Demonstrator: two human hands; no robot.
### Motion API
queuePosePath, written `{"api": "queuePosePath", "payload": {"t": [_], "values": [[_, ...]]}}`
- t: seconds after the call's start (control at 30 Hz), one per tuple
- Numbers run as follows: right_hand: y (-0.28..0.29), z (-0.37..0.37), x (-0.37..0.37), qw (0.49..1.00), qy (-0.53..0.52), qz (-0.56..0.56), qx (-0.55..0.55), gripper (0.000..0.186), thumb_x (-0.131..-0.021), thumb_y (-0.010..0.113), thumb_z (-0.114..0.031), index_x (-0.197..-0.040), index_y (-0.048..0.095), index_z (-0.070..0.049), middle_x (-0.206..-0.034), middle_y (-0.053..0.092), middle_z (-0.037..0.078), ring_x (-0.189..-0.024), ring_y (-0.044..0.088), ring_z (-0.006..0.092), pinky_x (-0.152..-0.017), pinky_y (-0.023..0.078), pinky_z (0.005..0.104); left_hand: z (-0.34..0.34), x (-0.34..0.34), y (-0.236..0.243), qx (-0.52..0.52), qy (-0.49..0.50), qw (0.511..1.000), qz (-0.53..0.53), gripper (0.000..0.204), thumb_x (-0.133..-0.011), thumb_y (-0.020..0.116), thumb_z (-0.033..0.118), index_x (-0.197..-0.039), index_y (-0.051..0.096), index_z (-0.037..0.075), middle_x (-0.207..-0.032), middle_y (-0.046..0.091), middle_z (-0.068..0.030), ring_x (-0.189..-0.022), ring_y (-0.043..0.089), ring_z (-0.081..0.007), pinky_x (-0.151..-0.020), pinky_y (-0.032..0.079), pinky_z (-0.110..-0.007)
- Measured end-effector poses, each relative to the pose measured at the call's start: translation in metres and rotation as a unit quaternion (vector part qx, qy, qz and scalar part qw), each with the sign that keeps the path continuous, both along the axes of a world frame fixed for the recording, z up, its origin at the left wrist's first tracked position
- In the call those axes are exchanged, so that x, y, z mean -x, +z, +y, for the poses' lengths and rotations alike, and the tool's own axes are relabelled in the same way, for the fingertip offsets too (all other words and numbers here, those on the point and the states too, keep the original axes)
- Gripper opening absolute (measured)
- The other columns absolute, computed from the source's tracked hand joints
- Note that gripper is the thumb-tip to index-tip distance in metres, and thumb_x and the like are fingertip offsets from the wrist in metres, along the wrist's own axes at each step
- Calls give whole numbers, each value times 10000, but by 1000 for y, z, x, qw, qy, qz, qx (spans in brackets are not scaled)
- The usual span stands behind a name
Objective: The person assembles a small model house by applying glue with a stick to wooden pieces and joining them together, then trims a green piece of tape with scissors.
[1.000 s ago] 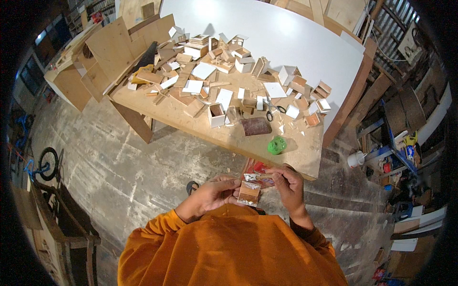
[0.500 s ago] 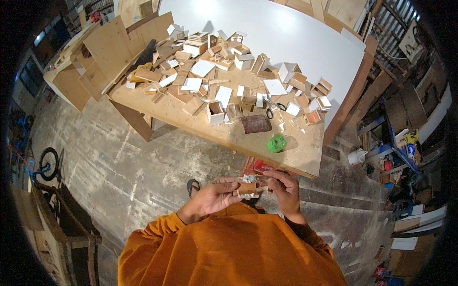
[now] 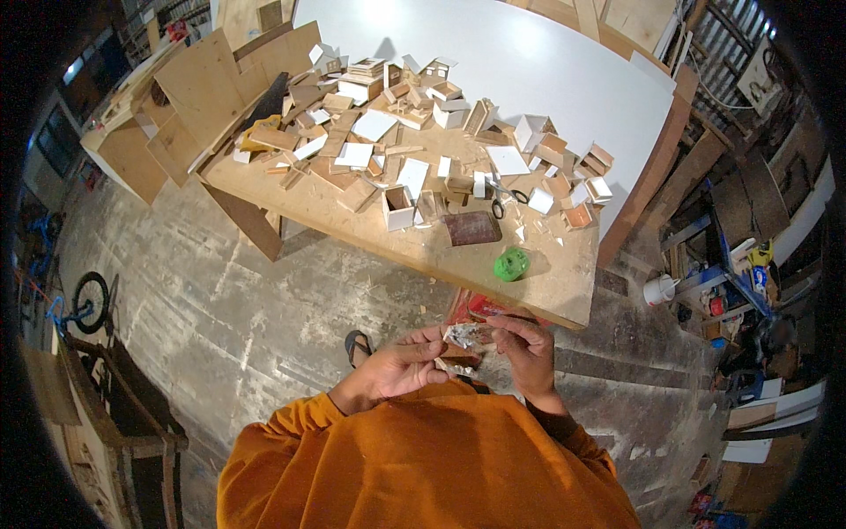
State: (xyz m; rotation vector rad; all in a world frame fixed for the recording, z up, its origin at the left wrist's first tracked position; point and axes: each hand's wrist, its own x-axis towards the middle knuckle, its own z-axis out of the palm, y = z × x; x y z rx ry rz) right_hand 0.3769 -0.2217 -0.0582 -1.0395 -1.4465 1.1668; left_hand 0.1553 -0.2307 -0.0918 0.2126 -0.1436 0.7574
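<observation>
Pinching one side of a small wooden piece [image 3: 461, 355] smeared with something whitish, the left hand [image 3: 405, 363] has it nearer the body than the rounded green object [image 3: 511, 264] on the desk [image 3: 566, 280]. The right hand [image 3: 526, 353], fingers drawn together, meets the other side; what exactly it grips cannot be told. Left of the green object lies a dark reddish-brown rectangle [image 3: 473, 228]; beyond the green object, scissors [image 3: 503, 194]; farther beyond, scattered white-faced scraps [image 3: 376, 126].
</observation>
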Motion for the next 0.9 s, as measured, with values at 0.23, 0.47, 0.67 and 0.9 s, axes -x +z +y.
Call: {"api": "queuePosePath", "payload": {"t": [0.23,0.47,0.67,0.9], "values": [[-5,8,-4,966,-20,-135,-221,144,-862,681,-46,-1002,702,-17,-950,631,73,-801,588,136,-661,469,255,-4,-3,11,-21,28,993,117,464,-986,479,107,-1413,346,-14,-1326,508,-224,-1215,541,-299,-949,538,-348],[3,2,-5,988,-54,-60,-129,123,-860,675,-21,-981,699,-15,-937,616,62,-801,587,135,-676,474,246,-1,1,-12,-25,52,991,124,367,-969,526,107,-1316,445,17,-1309,536,-160,-1232,529,-280,-976,515,-343],[4,7,-5,982,-55,-100,-148,123,-893,637,-48,-991,693,-2,-941,603,55,-787,578,121,-680,466,235,1,2,-2,-22,94,981,169,359,-945,569,88,-1288,474,42,-1274,562,-116,-1214,545,-233,-984,502,-337],[-14,42,-31,981,-169,-74,-53,138,-905,623,-63,-1011,656,19,-797,534,-19,-668,459,57,-583,381,209,2,7,6,-22,172,957,231,386,-911,613,52,-1275,486,57,-1254,576,-66,-1161,569,-193,-927,518,-329]]}}
